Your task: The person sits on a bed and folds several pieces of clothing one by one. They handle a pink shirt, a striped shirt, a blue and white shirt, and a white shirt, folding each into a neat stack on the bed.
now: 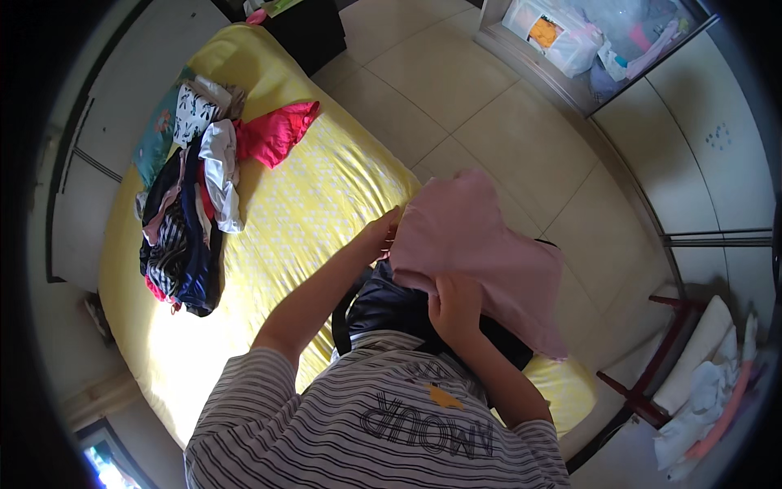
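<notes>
A dusty pink cloth garment [464, 232] lies spread over my lap and hangs past my knees. My right hand [455, 305] grips its near edge, fingers curled into the fabric. At the garment's left edge is my left hand [385, 232], its fingers partly hidden behind the cloth. Dark fabric [385, 299] shows on my lap beneath the garment. To the left, a heap of mixed clothes [183, 226] rests on the bed's yellow patterned sheet [305, 214]. A bright red garment [275, 134] and a white satiny one [220, 171] lie at the heap's right side.
A green floral pillow [156, 143] is behind the heap. Beyond the bed's far end stands a black cabinet [305, 36]. An open wardrobe compartment [586, 43] holds bags and clothes at upper right. Further cloths hang by a dark red wooden frame [647, 360] at lower right.
</notes>
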A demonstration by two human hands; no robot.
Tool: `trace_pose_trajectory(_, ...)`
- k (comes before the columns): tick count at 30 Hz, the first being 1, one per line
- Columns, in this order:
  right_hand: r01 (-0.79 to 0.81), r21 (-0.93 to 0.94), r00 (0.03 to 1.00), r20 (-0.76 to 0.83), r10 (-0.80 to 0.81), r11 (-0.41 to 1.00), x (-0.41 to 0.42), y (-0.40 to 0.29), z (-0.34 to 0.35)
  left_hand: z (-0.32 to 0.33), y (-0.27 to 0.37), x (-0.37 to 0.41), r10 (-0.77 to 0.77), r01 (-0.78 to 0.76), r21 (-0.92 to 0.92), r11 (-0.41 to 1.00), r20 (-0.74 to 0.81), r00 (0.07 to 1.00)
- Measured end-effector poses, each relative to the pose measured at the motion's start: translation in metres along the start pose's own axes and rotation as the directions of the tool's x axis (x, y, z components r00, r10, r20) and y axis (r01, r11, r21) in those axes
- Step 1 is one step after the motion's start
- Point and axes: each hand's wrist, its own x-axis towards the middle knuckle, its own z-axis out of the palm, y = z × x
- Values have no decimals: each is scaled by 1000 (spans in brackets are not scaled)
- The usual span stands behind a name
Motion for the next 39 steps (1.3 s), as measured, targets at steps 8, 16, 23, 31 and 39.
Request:
trace_pose_trajectory(8,-8,-42,995,96,12,999,-4,-4,4,22,52,59,-66,84,-39,996,326,943)
trace_pose_trajectory(16,-46,119,998,49,40,992,-18,-17,-22,15,75,1,332,-301,-187,935,167,929)
trace_pose_trajectory(23,-108,235,963,267,42,966,-39,-17,3,-36,-39,-14,171,-211,-165,963,-230,958)
trace_pose_trajectory(31,39,224,943,315,-110,974,-22,-19,-15,-26,-32,-13,61,12,-368,930,186,981)
trace_pose_trajectory(39,84,308,932,311,-184,948,-35,-12,0,-64,-27,-10,375,-305,334,892,-170,911)
